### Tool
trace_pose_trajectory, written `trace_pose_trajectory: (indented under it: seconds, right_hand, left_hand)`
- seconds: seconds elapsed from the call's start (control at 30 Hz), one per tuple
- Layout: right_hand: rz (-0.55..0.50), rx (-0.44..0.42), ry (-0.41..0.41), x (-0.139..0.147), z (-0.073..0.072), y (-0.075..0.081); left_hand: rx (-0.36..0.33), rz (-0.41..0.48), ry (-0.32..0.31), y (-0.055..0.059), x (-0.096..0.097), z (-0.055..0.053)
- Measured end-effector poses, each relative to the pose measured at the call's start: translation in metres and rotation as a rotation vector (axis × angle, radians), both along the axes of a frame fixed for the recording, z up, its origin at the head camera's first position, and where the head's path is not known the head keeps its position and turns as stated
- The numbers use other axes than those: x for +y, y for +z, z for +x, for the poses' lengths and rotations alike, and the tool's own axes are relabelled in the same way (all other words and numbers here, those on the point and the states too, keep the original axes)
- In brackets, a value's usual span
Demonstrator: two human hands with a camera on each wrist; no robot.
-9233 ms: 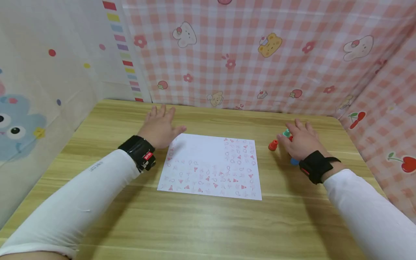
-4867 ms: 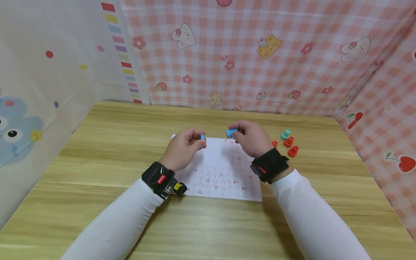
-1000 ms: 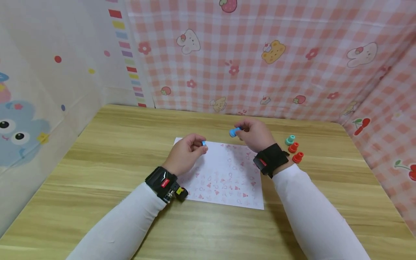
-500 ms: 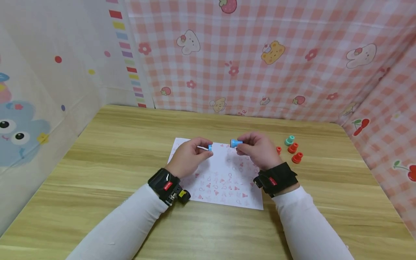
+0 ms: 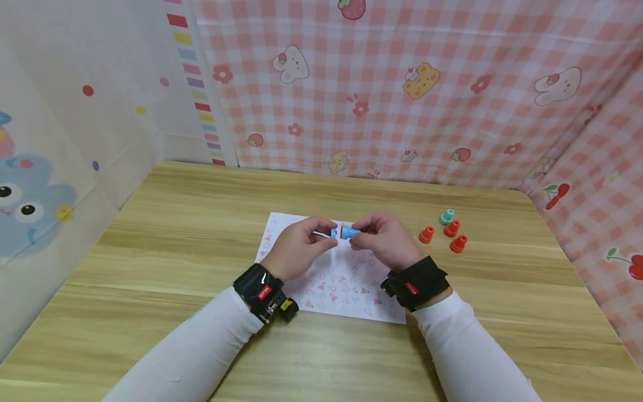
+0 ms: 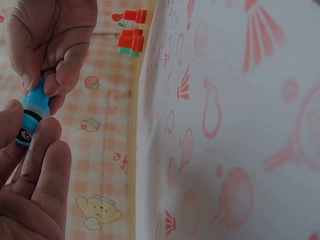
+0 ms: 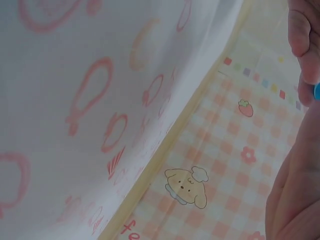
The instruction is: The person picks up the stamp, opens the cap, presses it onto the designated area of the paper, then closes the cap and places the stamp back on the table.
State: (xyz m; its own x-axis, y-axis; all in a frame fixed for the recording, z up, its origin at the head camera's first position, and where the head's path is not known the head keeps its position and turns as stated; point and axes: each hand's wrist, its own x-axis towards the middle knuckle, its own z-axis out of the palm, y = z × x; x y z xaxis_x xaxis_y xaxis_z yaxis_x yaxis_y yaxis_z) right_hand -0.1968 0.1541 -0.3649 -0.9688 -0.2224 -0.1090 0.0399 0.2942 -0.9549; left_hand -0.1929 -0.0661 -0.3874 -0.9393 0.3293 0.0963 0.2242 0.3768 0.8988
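Observation:
Over the sheet of paper (image 5: pixel 311 293), covered in small red and faint prints, the two hands face each other. Between thumb and fingers my left hand (image 5: pixel 293 251) pinches a small blue cap (image 5: pixel 334 233). A blue stamp (image 5: pixel 348 231) is pinched by my right hand (image 5: pixel 389 243), lying sideways with its wide end toward the cap. A narrow gap shows between them in the head view. From the left wrist, the stamp (image 6: pixel 37 100) lines up with the cap, and a black band with an 8 picture (image 6: pixel 24 135) shows near the left fingertips.
Right of the paper, three red stamps (image 5: pixel 426 234) and a green stamp (image 5: pixel 447 216) stand on the wooden table (image 5: pixel 166 234). A pink checked cloth (image 5: pixel 321 95) hangs behind the table, with a white patterned cloth (image 5: pixel 115 89) at the left.
Earlier both hands lay open, the blue stamp on the table by the right one. Since then each has taken a blue part; over the last second the right came down and left, the left slightly right.

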Motion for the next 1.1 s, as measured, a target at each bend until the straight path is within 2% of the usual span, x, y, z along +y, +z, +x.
trace_pose_trajectory:
  seconds: [0.33, 0.73, 0.93, 1.1]
  right_hand:
    - [-0.031, 0.025, 0.072, -0.004, 0.003, -0.001]
    - [-0.003, 0.019, 0.058, -0.009, 0.005, -0.002]
    - [0.067, 0.039, 0.027, -0.013, 0.007, -0.001]
    - [0.152, 0.059, 0.016, -0.017, 0.011, 0.000]
  left_hand:
    - [0.005, 0.015, -0.013, -0.001, 0.002, 0.001]
    - [0.016, -0.018, -0.018, 0.001, 0.000, 0.002]
    - [0.043, -0.037, -0.010, 0.001, -0.001, 0.001]
    - [0.034, -0.056, -0.012, 0.000, -0.002, 0.001]
